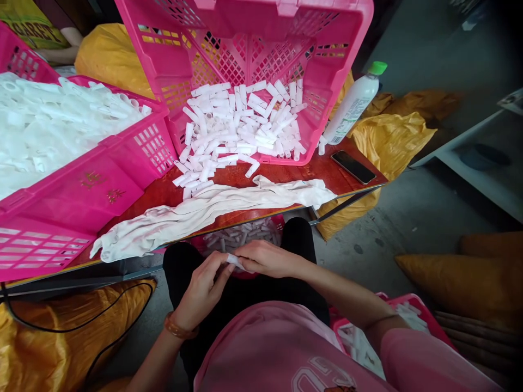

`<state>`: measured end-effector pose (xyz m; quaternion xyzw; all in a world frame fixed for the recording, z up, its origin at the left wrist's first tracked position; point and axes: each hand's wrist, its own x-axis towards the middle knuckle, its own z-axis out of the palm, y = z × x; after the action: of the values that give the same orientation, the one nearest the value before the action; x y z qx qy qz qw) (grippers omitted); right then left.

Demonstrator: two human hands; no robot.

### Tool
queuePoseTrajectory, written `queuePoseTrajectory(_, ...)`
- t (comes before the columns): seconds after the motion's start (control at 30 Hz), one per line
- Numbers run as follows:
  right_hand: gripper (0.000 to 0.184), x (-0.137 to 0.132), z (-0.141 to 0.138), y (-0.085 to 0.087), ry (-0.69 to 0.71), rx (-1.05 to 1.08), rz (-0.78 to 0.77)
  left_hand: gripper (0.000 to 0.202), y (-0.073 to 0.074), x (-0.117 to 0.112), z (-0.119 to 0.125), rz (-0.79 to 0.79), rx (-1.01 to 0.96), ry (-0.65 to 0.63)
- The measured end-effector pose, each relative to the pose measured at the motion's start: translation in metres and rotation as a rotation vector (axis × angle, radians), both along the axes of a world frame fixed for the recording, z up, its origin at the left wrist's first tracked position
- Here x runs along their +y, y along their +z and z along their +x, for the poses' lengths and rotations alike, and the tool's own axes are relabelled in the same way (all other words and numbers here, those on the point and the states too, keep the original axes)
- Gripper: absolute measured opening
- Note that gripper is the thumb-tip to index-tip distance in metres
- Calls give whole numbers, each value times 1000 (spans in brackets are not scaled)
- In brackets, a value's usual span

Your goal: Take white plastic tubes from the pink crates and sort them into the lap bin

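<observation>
Between my two hands, above my lap, is a short white plastic tube [235,261]. The fingers of my left hand [207,282] pinch its left end. My right hand [265,258] closes over the other end, hiding part of it. Just beyond my hands, below the table edge, a pink container holds many similar white tubes [245,233]. On the table, a pile of white tubes [245,122] spills out of a pink basket [300,158] tipped on its side towards me.
A second pink basket [118,163] full of white pieces stands at left. A white cloth [212,209] lies along the red table's edge. A green-capped bottle [354,103] and a phone [353,166] are at right. Yellow sacks [73,337] lie around. Another person's arm [67,50] shows top left.
</observation>
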<state>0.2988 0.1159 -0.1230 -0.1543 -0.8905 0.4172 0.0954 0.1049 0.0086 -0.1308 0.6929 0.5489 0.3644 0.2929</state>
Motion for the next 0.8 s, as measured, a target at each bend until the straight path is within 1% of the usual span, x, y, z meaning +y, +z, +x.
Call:
queuePoseTrajectory(0.07,17,4,-1,1,26,-34,55,9,5,0,0,-38,7,-41)
queuePoseTrajectory(0.1,16,4,-2,0,28,-46,58,9,6,0,0,-62,12,-60)
queuePoseTrajectory(0.13,15,4,-2,-3,26,-50,42,10,8,0,0,-84,16,-75)
queuePoseTrajectory(0.2,16,2,-4,-8,1,-35,-46,10,9,1,0,-103,18,-97)
queuePoseTrajectory(0.27,15,-3,-3,-14,-56,11,-220,11,9,1,-1,-100,8,-115)
queuePoseTrajectory(0.3,16,-7,-3,-17,-81,43,-345,11,8,1,-1,-92,2,-115)
queuePoseTrajectory(0.37,20,-16,0,-22,-101,99,-613,11,4,-1,1,-68,-2,-75)
queuePoseTrajectory(0.4,20,-21,1,-26,-102,116,-705,12,0,-2,2,-51,-3,-46)
queuePoseTrajectory(0.43,17,-26,2,-31,-113,121,-731,14,-5,-4,4,-37,-6,-19)
queuePoseTrajectory(0.47,13,-30,3,-38,-137,113,-689,18,-10,-6,5,-30,-9,-7)
queuePoseTrajectory(0.5,10,-32,4,-46,-172,92,-601,25,-16,-7,5,-34,-8,-21)
queuePoseTrajectory(0.57,11,-33,4,-68,-241,0,-383,35,-26,-6,1,-58,18,-75)
queuePoseTrajectory(0.6,14,-31,3,-79,-261,-60,-298,37,-28,-4,-6,-64,43,-69)
queuePoseTrajectory(0.63,17,-27,3,-89,-279,-118,-236,37,-28,0,-14,-59,71,-28)
queuePoseTrajectory(0.67,22,-23,3,-97,-297,-167,-190,36,-25,5,-26,-41,99,40)
queuePoseTrajectory(0.7,28,-17,3,-101,-313,-202,-151,34,-19,9,-39,-17,124,122)
queuePoseTrajectory(0.73,35,-11,2,-101,-321,-222,-119,32,-9,13,-54,15,142,204)
queuePoseTrajectory(0.77,41,-5,1,-95,-310,-231,-93,31,3,16,-69,46,157,266)
queuePoseTrajectory(0.8,43,3,-2,-86,-277,-238,-71,31,17,17,-84,73,169,314)
